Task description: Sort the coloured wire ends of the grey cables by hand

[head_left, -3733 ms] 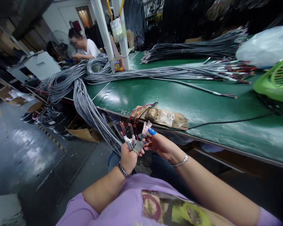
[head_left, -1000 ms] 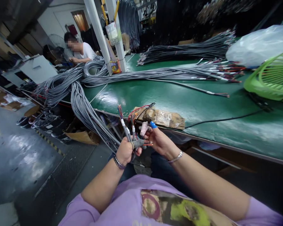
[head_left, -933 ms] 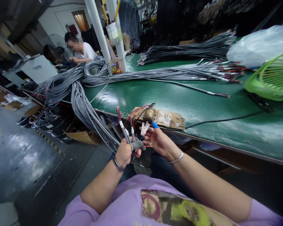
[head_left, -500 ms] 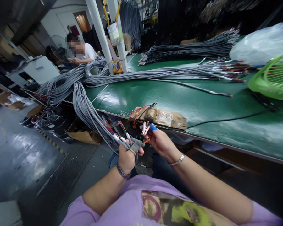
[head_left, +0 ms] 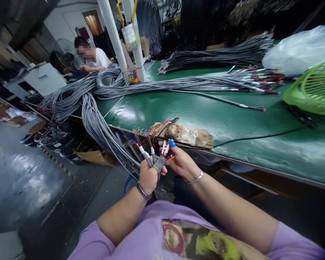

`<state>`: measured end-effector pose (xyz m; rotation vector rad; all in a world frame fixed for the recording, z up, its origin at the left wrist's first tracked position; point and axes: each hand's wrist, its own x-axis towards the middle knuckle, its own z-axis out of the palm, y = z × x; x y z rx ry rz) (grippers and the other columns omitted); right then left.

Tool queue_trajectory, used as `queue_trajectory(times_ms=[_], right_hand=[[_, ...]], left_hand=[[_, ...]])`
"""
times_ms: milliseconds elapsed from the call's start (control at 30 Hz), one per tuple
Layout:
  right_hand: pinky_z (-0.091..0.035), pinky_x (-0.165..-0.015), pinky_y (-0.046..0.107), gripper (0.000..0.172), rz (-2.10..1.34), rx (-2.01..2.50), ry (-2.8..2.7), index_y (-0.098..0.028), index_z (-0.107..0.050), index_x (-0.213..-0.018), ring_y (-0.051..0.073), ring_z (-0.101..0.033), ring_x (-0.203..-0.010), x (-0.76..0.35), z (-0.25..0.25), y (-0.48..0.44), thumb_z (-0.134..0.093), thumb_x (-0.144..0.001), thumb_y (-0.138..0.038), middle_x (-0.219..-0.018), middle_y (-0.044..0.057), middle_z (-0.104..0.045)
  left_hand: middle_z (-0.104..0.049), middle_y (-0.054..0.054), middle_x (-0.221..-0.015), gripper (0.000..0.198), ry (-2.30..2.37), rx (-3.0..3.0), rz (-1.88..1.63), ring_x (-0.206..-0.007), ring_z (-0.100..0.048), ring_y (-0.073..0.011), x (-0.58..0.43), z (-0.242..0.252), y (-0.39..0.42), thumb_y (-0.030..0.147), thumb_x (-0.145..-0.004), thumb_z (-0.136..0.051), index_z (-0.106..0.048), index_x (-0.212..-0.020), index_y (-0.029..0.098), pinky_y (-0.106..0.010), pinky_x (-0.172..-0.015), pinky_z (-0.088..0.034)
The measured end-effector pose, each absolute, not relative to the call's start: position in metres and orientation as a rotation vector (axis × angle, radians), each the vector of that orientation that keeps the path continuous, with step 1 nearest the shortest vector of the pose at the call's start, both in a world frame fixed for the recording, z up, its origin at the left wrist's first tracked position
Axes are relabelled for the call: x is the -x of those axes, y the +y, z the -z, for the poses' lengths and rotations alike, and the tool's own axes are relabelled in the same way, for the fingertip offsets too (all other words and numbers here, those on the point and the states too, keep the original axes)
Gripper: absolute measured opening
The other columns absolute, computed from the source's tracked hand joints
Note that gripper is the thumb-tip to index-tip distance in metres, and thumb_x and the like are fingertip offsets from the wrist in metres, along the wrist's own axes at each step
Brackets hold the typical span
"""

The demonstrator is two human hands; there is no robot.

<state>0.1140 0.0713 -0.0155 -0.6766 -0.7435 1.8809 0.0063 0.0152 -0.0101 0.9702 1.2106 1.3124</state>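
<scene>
My left hand (head_left: 148,177) is closed around the ends of a few grey cables (head_left: 146,155), whose stripped coloured wires stick up above my fist; a grey cot covers its thumb. My right hand (head_left: 180,161), with a blue cot on the forefinger, pinches a small pink alligator clip (head_left: 165,147) right beside those wire ends. Both hands hover in front of the near edge of the green table (head_left: 206,112), above my lap.
A thick bundle of grey cables (head_left: 97,119) hangs off the table's left edge to the floor. A taped brown block with red and black leads (head_left: 185,133) sits on the near edge. More cable bundles, a green basket (head_left: 314,90) and a plastic bag lie beyond. Another person (head_left: 93,57) sits far left.
My left hand has tilted the cable ends back upright after dipping them to the left. My right hand keeps the clip close to the wires.
</scene>
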Motion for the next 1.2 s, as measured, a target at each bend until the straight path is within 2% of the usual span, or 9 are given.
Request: queue_trajectory(times_ms=[200,333,467,600,700,800,933,1067,1200], right_hand=[[-0.043,-0.052,0.025,0.042,-2.002,0.634,-0.484,-0.019,-0.062,-0.072,0.010,-0.049,-0.053,-0.120,0.014,0.067,-0.064,-0.072,-0.061,-0.067,0.000,-0.062],[-0.046,-0.055,0.025,0.043,-2.140,0.715,-0.679,-0.017,-0.064,-0.074,0.010,-0.053,-0.055,-0.133,0.015,0.061,-0.069,-0.067,-0.059,-0.066,0.001,-0.061],[-0.044,-0.059,0.024,0.034,-2.034,0.854,-1.021,-0.015,-0.063,-0.067,0.010,-0.055,-0.057,-0.141,0.011,0.054,-0.082,-0.057,-0.042,-0.063,0.000,-0.063],[-0.042,-0.055,0.025,0.029,-1.855,0.826,-1.422,-0.015,-0.065,-0.069,0.011,-0.053,-0.052,-0.141,0.004,0.045,-0.073,-0.068,-0.042,-0.059,0.000,-0.062],[-0.043,-0.056,0.025,0.028,-1.700,0.826,-1.576,-0.016,-0.067,-0.074,0.012,-0.054,-0.056,-0.142,0.006,0.040,-0.068,-0.075,-0.043,-0.065,0.000,-0.064],[-0.045,-0.061,0.024,0.028,-1.648,0.877,-1.426,-0.017,-0.067,-0.076,0.012,-0.054,-0.063,-0.146,0.013,0.039,-0.066,-0.076,-0.045,-0.070,0.001,-0.063],[-0.047,-0.062,0.025,0.030,-1.733,0.940,-1.100,-0.018,-0.065,-0.081,0.011,-0.054,-0.063,-0.150,0.021,0.036,-0.072,-0.069,-0.045,-0.074,0.001,-0.063],[-0.042,-0.053,0.022,0.027,-1.715,0.926,-1.097,-0.017,-0.060,-0.071,0.009,-0.050,-0.054,-0.141,0.019,0.026,-0.075,-0.067,-0.039,-0.061,-0.002,-0.059],[-0.042,-0.049,0.026,0.028,-1.765,0.829,-1.167,-0.019,-0.055,-0.069,0.012,-0.053,-0.046,-0.131,0.012,0.023,-0.071,-0.071,-0.042,-0.052,-0.002,-0.058]], left_hand=[[-0.060,0.000,-0.050,0.035,1.221,-0.999,-1.315,-0.044,-0.053,-0.0099,-0.001,0.015,0.008,0.048,-0.071,-0.068,-0.061,-0.063,0.015,-0.022,-0.045,-0.043],[-0.061,-0.001,-0.051,0.035,1.209,-1.054,-1.294,-0.046,-0.053,-0.0096,0.005,0.019,-0.001,0.048,-0.073,-0.066,-0.061,-0.063,0.015,-0.021,-0.047,-0.043],[-0.061,-0.002,-0.052,0.036,1.242,-1.156,-1.235,-0.047,-0.053,-0.0098,0.010,0.020,-0.006,0.045,-0.077,-0.063,-0.060,-0.059,0.014,-0.022,-0.050,-0.044],[-0.064,-0.003,-0.054,0.027,1.222,-1.251,-0.940,-0.049,-0.057,-0.0122,0.013,0.016,-0.004,0.039,-0.073,-0.068,-0.063,-0.063,0.014,-0.024,-0.052,-0.048],[-0.063,-0.002,-0.051,0.024,1.193,-1.217,-0.803,-0.045,-0.057,-0.0126,0.014,0.015,-0.002,0.036,-0.068,-0.071,-0.063,-0.068,0.013,-0.025,-0.050,-0.048],[-0.063,-0.002,-0.051,0.029,1.221,-1.158,-0.905,-0.044,-0.056,-0.0117,0.014,0.015,-0.002,0.041,-0.069,-0.070,-0.062,-0.065,0.014,-0.023,-0.048,-0.048],[-0.063,-0.003,-0.051,0.036,1.261,-1.031,-1.114,-0.044,-0.056,-0.0106,0.011,0.014,-0.001,0.048,-0.068,-0.071,-0.063,-0.065,0.013,-0.021,-0.046,-0.045],[-0.064,-0.004,-0.052,0.036,1.251,-1.051,-1.152,-0.045,-0.056,-0.0111,0.010,0.013,0.000,0.048,-0.068,-0.070,-0.062,-0.062,0.013,-0.021,-0.046,-0.044],[-0.066,-0.005,-0.056,0.032,1.205,-1.155,-0.992,-0.049,-0.059,-0.0133,0.013,0.013,-0.001,0.044,-0.068,-0.071,-0.064,-0.064,0.013,-0.023,-0.049,-0.046]])
